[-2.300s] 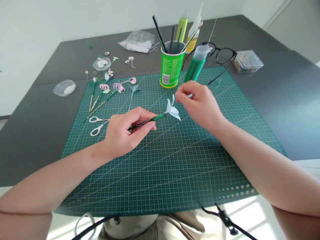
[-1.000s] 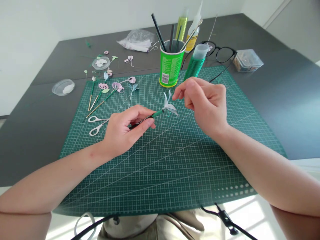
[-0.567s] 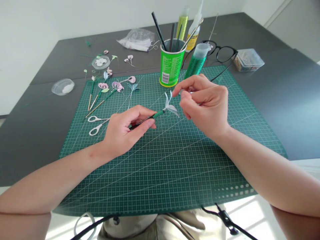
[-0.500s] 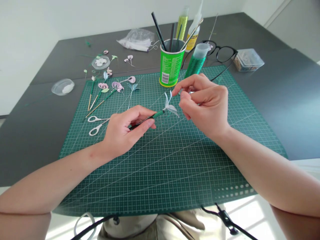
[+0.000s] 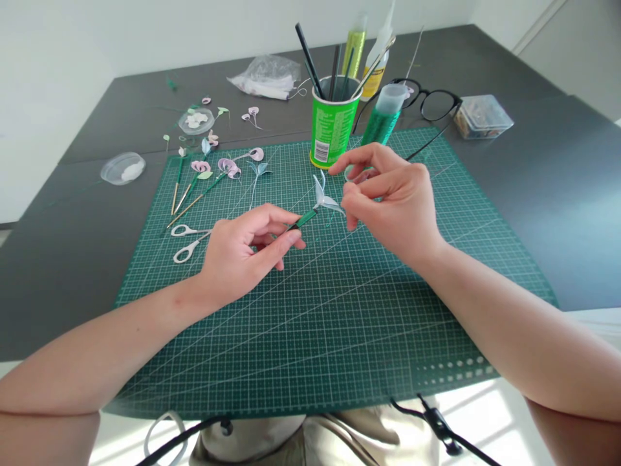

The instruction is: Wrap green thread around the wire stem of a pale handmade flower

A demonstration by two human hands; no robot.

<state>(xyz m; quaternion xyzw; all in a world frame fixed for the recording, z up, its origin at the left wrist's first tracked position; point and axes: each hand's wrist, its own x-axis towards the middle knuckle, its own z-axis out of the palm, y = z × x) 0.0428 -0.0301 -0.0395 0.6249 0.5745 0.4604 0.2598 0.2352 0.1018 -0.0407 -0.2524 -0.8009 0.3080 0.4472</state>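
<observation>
Between the thumb and fingers of my left hand (image 5: 252, 249) is a thin stick wrapped in green thread (image 5: 306, 219), tilted up to the right. A pale blue flower (image 5: 324, 197) with several narrow petals tops the stick. My right hand (image 5: 391, 200) is just right of the flower, its thumb and fingers pinched together and the index finger reaching over the petals. One petal's tip meets the thumb area; whether it is gripped, or a fine thread is, cannot be made out. A little green thread (image 5: 330, 219) shows below the petals.
Under my hands lies a green cutting mat (image 5: 310, 336). White-handled scissors (image 5: 184, 243) and several finished flower sticks (image 5: 196, 188) are at left. Behind stand a green cup (image 5: 334, 126) of tools, a green thread spool (image 5: 382, 120), a glue bottle (image 5: 376, 61), glasses (image 5: 436, 105) and a clear box (image 5: 484, 116).
The flower has turned slightly, its petals now pointing differently. My right hand has moved a little left and its fingers have come closer to the lower right petal.
</observation>
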